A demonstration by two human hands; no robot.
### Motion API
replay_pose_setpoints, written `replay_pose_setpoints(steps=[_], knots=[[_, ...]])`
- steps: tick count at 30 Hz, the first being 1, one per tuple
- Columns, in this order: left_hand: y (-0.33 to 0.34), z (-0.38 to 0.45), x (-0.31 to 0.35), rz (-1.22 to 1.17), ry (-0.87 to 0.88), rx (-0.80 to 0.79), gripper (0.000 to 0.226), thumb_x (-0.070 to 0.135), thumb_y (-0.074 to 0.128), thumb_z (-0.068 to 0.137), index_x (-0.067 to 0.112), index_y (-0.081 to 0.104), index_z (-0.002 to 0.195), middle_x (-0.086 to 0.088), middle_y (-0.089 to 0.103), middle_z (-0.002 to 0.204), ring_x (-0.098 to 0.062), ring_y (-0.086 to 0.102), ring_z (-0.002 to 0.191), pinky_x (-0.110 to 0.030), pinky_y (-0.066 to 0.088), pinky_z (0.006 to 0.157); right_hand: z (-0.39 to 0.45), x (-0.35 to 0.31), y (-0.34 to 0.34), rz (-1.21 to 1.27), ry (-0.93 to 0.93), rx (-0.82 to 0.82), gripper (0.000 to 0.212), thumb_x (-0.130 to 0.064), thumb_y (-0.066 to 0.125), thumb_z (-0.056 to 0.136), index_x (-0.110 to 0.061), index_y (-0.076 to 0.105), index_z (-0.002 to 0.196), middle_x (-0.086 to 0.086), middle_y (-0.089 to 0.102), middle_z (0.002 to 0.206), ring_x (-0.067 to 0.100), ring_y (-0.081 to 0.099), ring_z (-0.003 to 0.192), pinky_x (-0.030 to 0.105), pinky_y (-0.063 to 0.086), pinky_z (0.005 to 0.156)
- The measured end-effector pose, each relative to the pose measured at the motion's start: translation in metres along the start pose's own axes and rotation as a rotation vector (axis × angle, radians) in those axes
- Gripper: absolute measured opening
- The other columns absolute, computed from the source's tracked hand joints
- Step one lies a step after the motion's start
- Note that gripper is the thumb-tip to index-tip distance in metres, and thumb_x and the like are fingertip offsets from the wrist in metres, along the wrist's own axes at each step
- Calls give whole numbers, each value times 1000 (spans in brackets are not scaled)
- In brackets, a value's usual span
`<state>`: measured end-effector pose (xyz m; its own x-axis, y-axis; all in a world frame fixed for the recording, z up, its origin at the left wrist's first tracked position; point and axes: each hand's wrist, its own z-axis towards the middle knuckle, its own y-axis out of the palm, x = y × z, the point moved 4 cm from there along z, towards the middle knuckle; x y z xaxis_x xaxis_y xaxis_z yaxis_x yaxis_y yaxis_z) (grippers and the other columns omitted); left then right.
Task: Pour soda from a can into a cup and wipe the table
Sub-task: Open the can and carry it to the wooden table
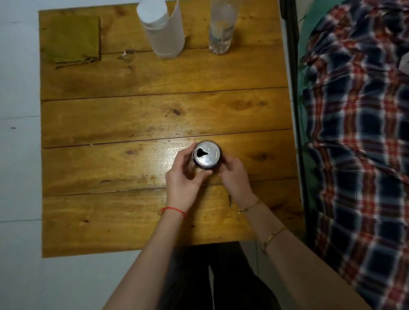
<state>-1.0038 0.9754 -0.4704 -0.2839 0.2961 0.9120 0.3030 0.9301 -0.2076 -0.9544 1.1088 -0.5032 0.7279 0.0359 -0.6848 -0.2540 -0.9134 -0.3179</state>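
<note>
A soda can (207,155) stands upright on the wooden table (124,116), its silver top showing an open mouth. My left hand (184,177) wraps the can's left side and my right hand (233,174) wraps its right side. At the far edge stands a tall white plastic cup (161,28), seen from above. A folded olive-green cloth (72,40) lies flat at the far left corner. Small wet droplets glisten on the wood just beyond and to the left of the can.
A clear plastic bottle (224,21) stands at the far right of the table, beside the cup. A bed with a plaid blanket (365,133) and a dark metal frame runs along the table's right edge. Pale floor tiles lie to the left.
</note>
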Motion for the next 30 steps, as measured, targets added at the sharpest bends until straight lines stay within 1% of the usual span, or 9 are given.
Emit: replay_pose_setpoints(steps=[2, 5, 9, 12, 15, 18, 19, 26, 30], knots=[[2, 0, -5, -28, -6, -8, 64, 0, 83, 67, 14, 56, 123, 3, 63, 130, -12, 57, 125, -49, 45, 107, -4, -2, -2, -44, -19, 1, 44, -6, 51, 93, -18, 59, 135, 8, 53, 126, 22, 51, 122, 41, 35, 114], [5, -2, -7, -61, -8, -24, 63, -9, 80, 69, 6, 55, 124, -4, 61, 133, -13, 57, 125, -46, 44, 109, -6, 3, -2, -79, -52, -13, 46, -1, 50, 93, -12, 55, 137, 7, 45, 125, 23, 49, 121, 41, 35, 115], [5, -4, -7, -26, 22, -32, 63, -5, 81, 70, 9, 54, 125, -1, 60, 134, -11, 55, 127, -45, 44, 109, -5, 11, 0, -160, -152, -2, 45, -5, 50, 93, -15, 54, 137, 1, 46, 125, 27, 46, 121, 46, 38, 111], [5, -7, -4, 67, 53, -67, 70, 7, 82, 72, 19, 50, 134, 8, 57, 137, -9, 51, 130, -44, 42, 110, -10, 14, -3, -325, -243, 18, 52, -11, 52, 95, -19, 45, 146, 4, 48, 130, 21, 40, 119, 39, 35, 110], [2, -14, 3, 188, 55, -86, 85, 19, 82, 76, 23, 36, 148, 19, 44, 145, 0, 38, 137, -25, 32, 116, -20, 15, -11, -419, -298, 18, 63, -19, 56, 95, -22, 31, 153, 2, 45, 141, 20, 36, 129, 37, 31, 110], [-7, -23, 11, 313, 53, -82, 95, 33, 80, 77, 19, 25, 153, 9, 35, 154, 3, 29, 137, -6, 22, 109, -33, 11, -22, -508, -326, 3, 66, -29, 57, 96, -20, 28, 155, 3, 40, 151, 23, 31, 139, 43, 28, 115], [-11, -25, 12, 365, 63, -85, 95, 35, 79, 78, 18, 25, 153, 6, 34, 155, 1, 29, 138, -7, 21, 109, -35, 10, -25, -546, -325, -5, 66, -30, 56, 97, -20, 27, 155, 2, 38, 153, 24, 29, 141, 44, 26, 116], [-44, -64, 40, 635, 162, -122, 75, 34, 68, 88, 14, 31, 151, -7, 35, 156, -24, 25, 147, -43, 23, 120, -80, -18, -49, -669, -376, -35, 63, -35, 48, 100, -21, 23, 156, 0, 29, 160, 26, 17, 150, 48, 18, 122], [-66, -96, 62, 730, 180, -134, 67, 33, 63, 92, 15, 35, 149, -9, 34, 156, -27, 23, 148, -45, 19, 121, -114, -41, -62, -734, -421, -43, 61, -35, 44, 101, -19, 23, 156, 0, 28, 160, 23, 14, 151, 45, 13, 122]])
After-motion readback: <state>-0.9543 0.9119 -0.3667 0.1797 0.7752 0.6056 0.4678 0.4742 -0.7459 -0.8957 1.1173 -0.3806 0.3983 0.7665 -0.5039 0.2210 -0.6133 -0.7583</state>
